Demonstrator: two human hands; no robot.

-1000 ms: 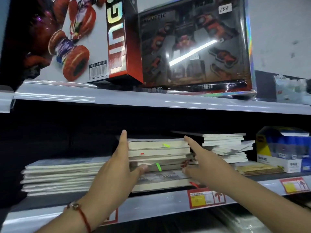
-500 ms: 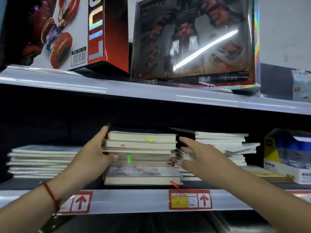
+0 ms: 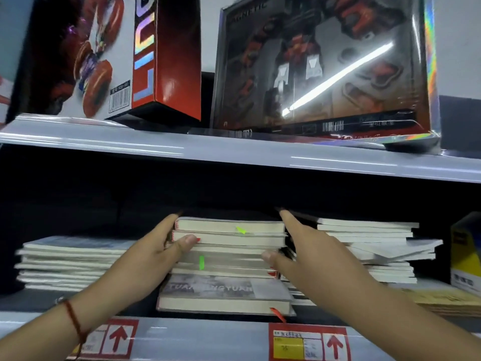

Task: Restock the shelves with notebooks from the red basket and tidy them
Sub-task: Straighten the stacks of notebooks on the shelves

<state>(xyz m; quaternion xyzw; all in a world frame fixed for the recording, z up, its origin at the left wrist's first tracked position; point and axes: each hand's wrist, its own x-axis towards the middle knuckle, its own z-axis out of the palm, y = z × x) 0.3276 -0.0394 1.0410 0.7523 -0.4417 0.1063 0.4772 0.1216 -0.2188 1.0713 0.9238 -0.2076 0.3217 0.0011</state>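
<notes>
Change: since half a second ago, both hands have been drawn closer against the sides of the middle stack, and the view has been brought nearer to the shelf.
Left hand (image 3: 153, 259): seen at centre left of the frame, laid flat against the left side of the middle stack of notebooks (image 3: 229, 259); the fingers are held straight and the thumb is pressed on the page edges.
Right hand (image 3: 309, 252): seen at centre right, pressed against the stack's right side; fingers straight, thumb touching the front edges.
Grip: nothing is pinched; the stack is squeezed between two flat, spread hands.
Notebooks: stacked flat on the lower shelf (image 3: 203, 337) at frame centre, with more piles at left (image 3: 70, 264) and right (image 3: 377, 251).
Upper shelf: two toy boxes (image 3: 325, 66) are stood at the top of the frame.
Wrist: a red cord bracelet (image 3: 74, 321) is worn on the left.
</notes>
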